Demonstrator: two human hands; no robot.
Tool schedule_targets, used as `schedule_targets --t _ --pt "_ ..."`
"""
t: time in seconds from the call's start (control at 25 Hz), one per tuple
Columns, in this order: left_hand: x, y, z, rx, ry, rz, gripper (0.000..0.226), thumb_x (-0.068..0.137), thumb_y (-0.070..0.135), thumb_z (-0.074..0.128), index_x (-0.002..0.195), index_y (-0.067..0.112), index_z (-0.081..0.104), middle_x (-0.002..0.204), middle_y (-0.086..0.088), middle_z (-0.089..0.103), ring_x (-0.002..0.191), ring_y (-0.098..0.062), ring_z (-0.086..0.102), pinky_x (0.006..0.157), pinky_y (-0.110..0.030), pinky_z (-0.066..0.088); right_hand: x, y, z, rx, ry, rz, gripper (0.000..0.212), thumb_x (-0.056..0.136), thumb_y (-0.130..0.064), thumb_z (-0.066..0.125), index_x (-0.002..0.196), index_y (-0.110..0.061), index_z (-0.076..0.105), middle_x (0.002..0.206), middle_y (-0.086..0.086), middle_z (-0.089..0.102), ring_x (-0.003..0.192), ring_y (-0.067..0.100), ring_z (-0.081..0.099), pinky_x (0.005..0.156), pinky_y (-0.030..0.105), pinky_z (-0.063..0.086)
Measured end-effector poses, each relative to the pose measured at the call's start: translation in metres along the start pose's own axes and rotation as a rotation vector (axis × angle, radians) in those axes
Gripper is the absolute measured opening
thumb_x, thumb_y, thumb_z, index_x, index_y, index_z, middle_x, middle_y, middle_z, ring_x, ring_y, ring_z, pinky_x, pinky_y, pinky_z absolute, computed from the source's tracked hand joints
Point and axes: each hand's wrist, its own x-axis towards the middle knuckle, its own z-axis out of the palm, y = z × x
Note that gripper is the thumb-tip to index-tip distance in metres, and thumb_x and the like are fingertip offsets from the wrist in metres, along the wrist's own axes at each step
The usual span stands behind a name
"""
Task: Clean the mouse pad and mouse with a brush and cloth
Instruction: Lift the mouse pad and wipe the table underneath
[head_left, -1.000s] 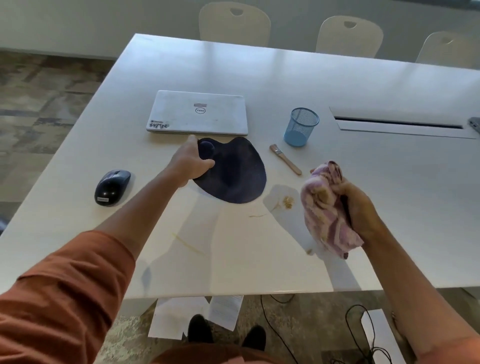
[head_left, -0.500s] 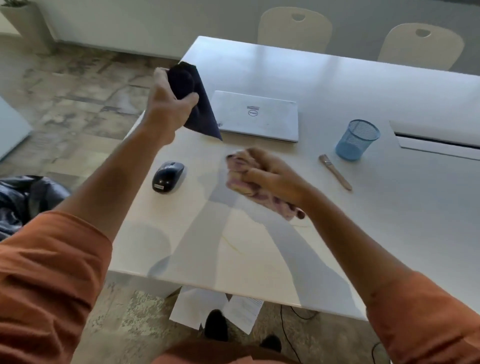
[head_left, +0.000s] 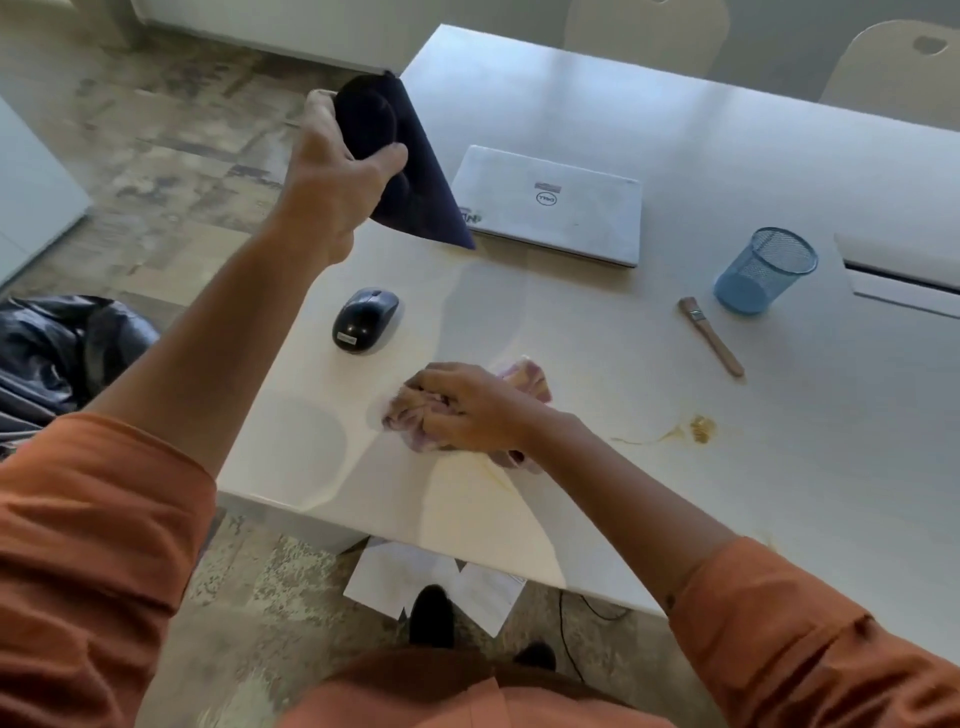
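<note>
1. Left hand (head_left: 337, 171): raised above the left end of the bench (head_left: 779, 415), its fingers (head_left: 387, 156) clenched round the padded end of the mouse pad (head_left: 415, 197).
2. Mouse pad: dark, held clear of the bench and tilted on edge, its lower corner hanging near the laptop (head_left: 550, 205). Judged to be held up so that the surface beneath it can be wiped (and perhaps so that loose crumbs can fall off it).
3. Right hand (head_left: 462, 410): palm down on the bench, fingers curled into the bunched cloth (head_left: 524, 379) and gripping it. The cloth is pressed flat against the bench, as suits a wiping stroke.
4. Mouse (head_left: 365, 320): black, resting on the bench between the two hands, untouched and apart from both; set aside, likely awaiting its own turn.
5. Brush (head_left: 710, 335): wooden handle, lying flat on the bench just beside the blue mesh cup (head_left: 763, 270), well apart from either hand, not in use.
6. Residue (head_left: 698, 428): a small yellowish clump with a thin smear trailing toward the cloth, to the right of the right hand, not yet wiped.
7. Laptop: lid closed, lying flat at the far side of the bench.
8. Floor (head_left: 171, 171): sheets of paper (head_left: 410, 577) and a cable under the near edge of the bench; a dark bag (head_left: 67, 343) to the left.
</note>
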Motion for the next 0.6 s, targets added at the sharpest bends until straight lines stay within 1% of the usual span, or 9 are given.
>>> schedule_targets --t 0.08,0.12,0.16,0.2,0.28,0.32,0.4,0.48,0.6 --pt "-0.005 0.002 0.011 -0.01 -0.016 0.0 0.048 0.084 0.025 0.08 0.12 0.023 0.048 0.12 0.002 0.065 0.111 -0.007 0.066 0.092 -0.033 0.061 -0.024 0.005 0.004 0.009 -0.024 -0.089 0.038 0.1 -0.015 0.064 0.138 -0.01 0.064 0.127 0.004 0.066 0.112 0.009 0.057 0.096 0.017 0.048" --pt "-0.007 0.003 0.016 -0.007 -0.024 -0.001 0.048 0.084 0.025 0.081 0.12 0.023 0.048 0.119 0.002 0.065 0.111 -0.007 0.066 0.091 -0.033 0.061 -0.037 0.008 0.006 0.019 -0.032 -0.131 0.034 0.1 -0.013 0.063 0.134 -0.01 0.066 0.123 -0.003 0.065 0.11 0.003 0.054 0.095 0.012 0.044" --pt "-0.009 0.003 0.02 -0.005 -0.036 -0.002 0.048 0.084 0.025 0.081 0.12 0.023 0.049 0.119 0.002 0.065 0.11 -0.007 0.066 0.09 -0.033 0.062 -0.052 0.013 0.007 0.026 -0.044 -0.16 0.03 0.099 -0.014 0.061 0.128 -0.01 0.069 0.117 -0.01 0.062 0.107 -0.001 0.052 0.094 0.011 0.041" --pt "-0.012 0.004 0.024 -0.013 -0.047 -0.007 0.049 0.083 0.026 0.081 0.12 0.023 0.049 0.119 0.002 0.065 0.11 -0.007 0.067 0.09 -0.034 0.062 -0.068 0.017 0.006 0.026 -0.058 -0.175 0.028 0.097 -0.016 0.059 0.122 -0.01 0.07 0.113 -0.013 0.061 0.105 -0.003 0.052 0.094 0.012 0.04" --pt "-0.018 0.006 0.031 -0.032 -0.073 -0.024 0.052 0.08 0.028 0.082 0.12 0.024 0.05 0.12 0.002 0.066 0.111 -0.008 0.067 0.09 -0.037 0.062 -0.101 0.027 -0.001 0.033 -0.071 -0.181 0.029 0.094 -0.018 0.057 0.116 -0.008 0.073 0.11 -0.006 0.069 0.103 0.004 0.057 0.095 0.017 0.044" --pt "-0.021 0.007 0.034 -0.033 -0.083 -0.032 0.053 0.078 0.03 0.082 0.121 0.025 0.05 0.121 0.001 0.066 0.112 -0.009 0.068 0.091 -0.037 0.062 -0.117 0.032 -0.005 0.034 -0.072 -0.181 0.027 0.092 -0.013 0.061 0.115 -0.008 0.074 0.11 0.0 0.073 0.103 0.011 0.06 0.095 0.022 0.047" --pt "-0.029 0.007 0.041 -0.031 -0.101 -0.036 0.056 0.079 0.03 0.082 0.125 0.022 0.051 0.122 0.001 0.066 0.113 -0.01 0.068 0.091 -0.036 0.062 -0.149 0.044 -0.012 0.026 -0.078 -0.182 0.029 0.086 0.003 0.071 0.113 -0.007 0.076 0.109 0.002 0.075 0.102 0.02 0.063 0.094 0.035 0.051" --pt "-0.037 0.009 0.048 -0.011 -0.111 -0.036 0.053 0.083 0.027 0.082 0.126 0.021 0.051 0.12 0.002 0.066 0.112 -0.009 0.067 0.091 -0.032 0.061 -0.182 0.055 -0.022 0.047 -0.074 -0.144 0.035 0.083 0.011 0.077 0.112 -0.01 0.077 0.109 -0.002 0.075 0.104 0.02 0.064 0.094 0.037 0.051" --pt "-0.047 0.011 0.057 -0.012 -0.116 -0.039 0.049 0.087 0.025 0.082 0.124 0.022 0.049 0.117 0.005 0.064 0.11 -0.006 0.066 0.087 -0.024 0.06 -0.232 0.07 -0.036 0.073 -0.063 -0.052 0.03 0.086 0.003 0.074 0.11 -0.014 0.079 0.109 -0.007 0.075 0.106 0.015 0.064 0.094 0.037 0.051"
